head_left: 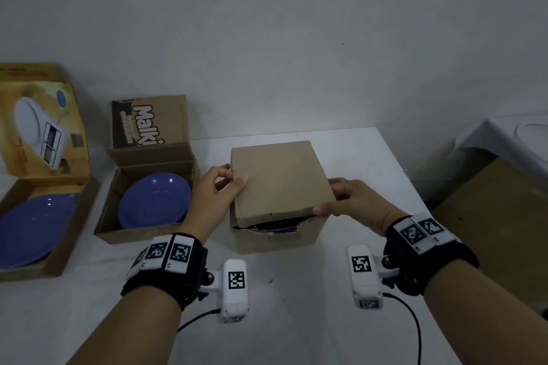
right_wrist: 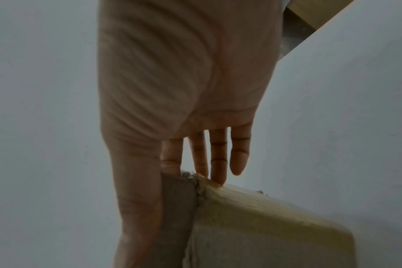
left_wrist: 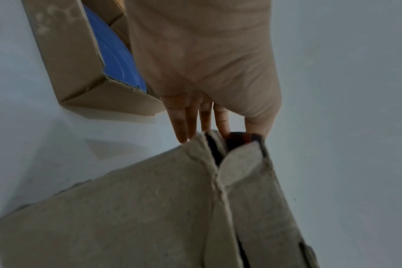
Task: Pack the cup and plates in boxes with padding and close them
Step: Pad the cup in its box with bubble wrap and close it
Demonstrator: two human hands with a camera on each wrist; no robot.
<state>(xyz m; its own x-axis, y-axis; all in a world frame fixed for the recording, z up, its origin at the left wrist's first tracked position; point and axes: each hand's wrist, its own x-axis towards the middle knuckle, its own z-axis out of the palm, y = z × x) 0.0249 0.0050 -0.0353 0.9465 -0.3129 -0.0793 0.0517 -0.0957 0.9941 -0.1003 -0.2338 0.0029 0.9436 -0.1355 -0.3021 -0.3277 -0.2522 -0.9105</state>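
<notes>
Plain cardboard box (head_left: 275, 231), centre of white table (head_left: 296, 320): top flap (head_left: 278, 178) lowered, pinched at opposite edges by left hand (head_left: 216, 190) and right hand (head_left: 353, 201). Left of it, two open boxes, each holding a blue plate (head_left: 154, 201).

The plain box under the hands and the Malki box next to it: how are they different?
The plain box has its top flap lowered almost shut, left hand and right hand holding the flap's edges; the Malki box stands open, its printed lid upright. The plain box's contents are mostly hidden, with only something dark in the gap; the Malki box shows a blue plate. Both are brown cardboard on the white table.
</notes>
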